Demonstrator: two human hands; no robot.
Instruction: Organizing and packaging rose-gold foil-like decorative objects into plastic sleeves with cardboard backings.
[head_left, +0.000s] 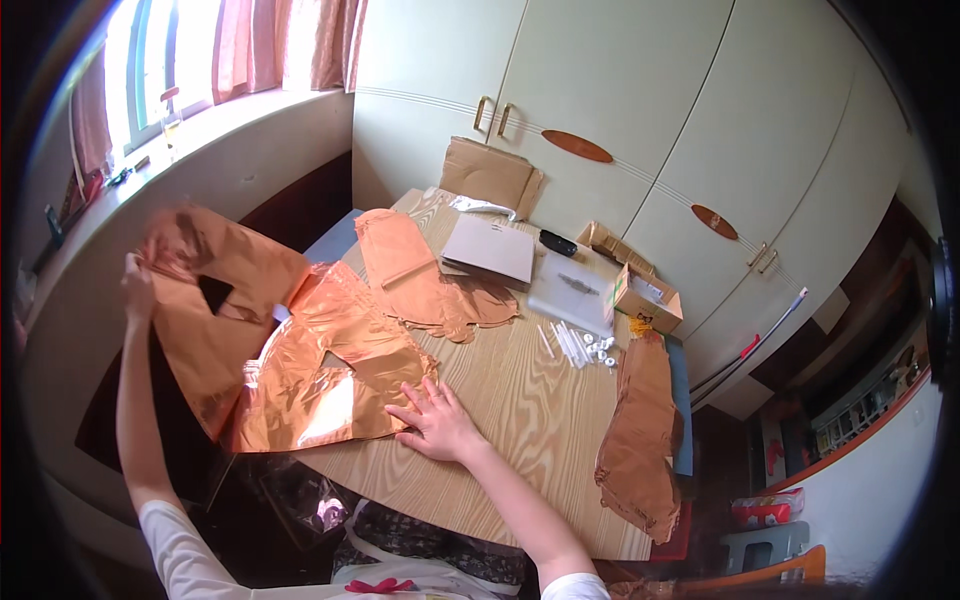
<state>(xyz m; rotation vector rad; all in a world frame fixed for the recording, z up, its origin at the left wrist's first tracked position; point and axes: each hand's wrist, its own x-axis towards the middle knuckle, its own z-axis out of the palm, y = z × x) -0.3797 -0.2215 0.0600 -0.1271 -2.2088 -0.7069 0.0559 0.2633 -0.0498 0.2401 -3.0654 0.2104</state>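
Note:
A large, flat copper-coloured foil sheet [390, 355], which looks like an uninflated foil balloon, spreads over the table's left side, with triangular gaps in it. Its far-left part rises off the tabletop, where my left hand [138, 287] pinches the edge; that upper corner is blurred. My right hand [437, 420] lies on the sheet's right edge, fingers spread and partly on the wood. Behind it rests another flat copper foil piece [395, 262] with a scalloped edge. A folded copper foil piece [638, 430] sits along the table's right edge.
On the wooden table [530, 430] are a closed laptop [489, 246], a clear plastic pouch [570, 292], a black case [557, 243], a cardboard box [650, 300], several white sticks [570, 345] and small white rings [600, 350]. Cardboard [490, 178] leans against the cabinet [610, 90].

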